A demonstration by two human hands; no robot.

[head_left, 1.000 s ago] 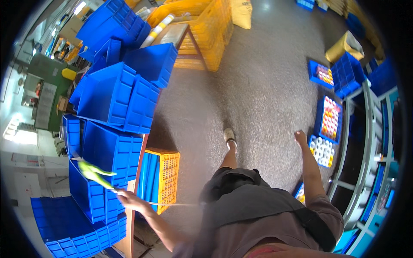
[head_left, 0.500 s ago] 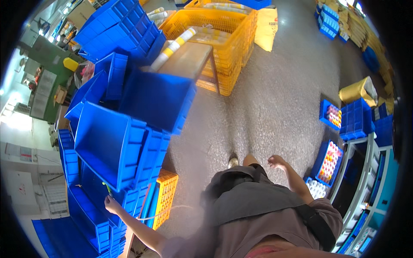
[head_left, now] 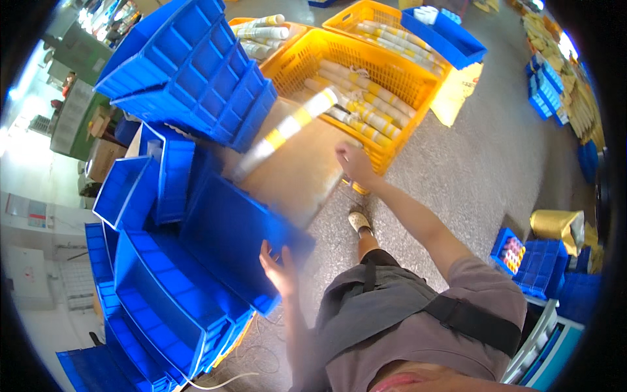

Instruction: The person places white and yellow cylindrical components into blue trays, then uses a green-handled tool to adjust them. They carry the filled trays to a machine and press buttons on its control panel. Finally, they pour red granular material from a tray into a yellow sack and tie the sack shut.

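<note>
My left hand (head_left: 279, 270) has its fingers apart and holds nothing I can see. It is over the near side of a blue plastic bin (head_left: 241, 219); whether it touches the bin I cannot tell. Reaching forward, my right hand (head_left: 353, 162) has curled fingers with nothing visible in them. That hand is by the right edge of a wooden tabletop (head_left: 307, 163), close to a yellow mesh crate (head_left: 392, 153). A long white-and-yellow banded roll (head_left: 297, 124), partly blurred, lies slanted over the tabletop. More banded rolls (head_left: 372, 104) fill the crate.
Tall stacks of blue bins (head_left: 196, 72) stand at the left, with more blue bins (head_left: 163, 287) nearer me. A blue tray (head_left: 444, 39) rests on the far crates. A yellow sack (head_left: 457, 95) stands on the floor beside them. At right is a tray of coloured pieces (head_left: 509, 251).
I have moved forward to the tabletop. My left hand left the bins, and the small green-yellow thing at its fingers is out of sight. My right hand has reached forward from my side.
</note>
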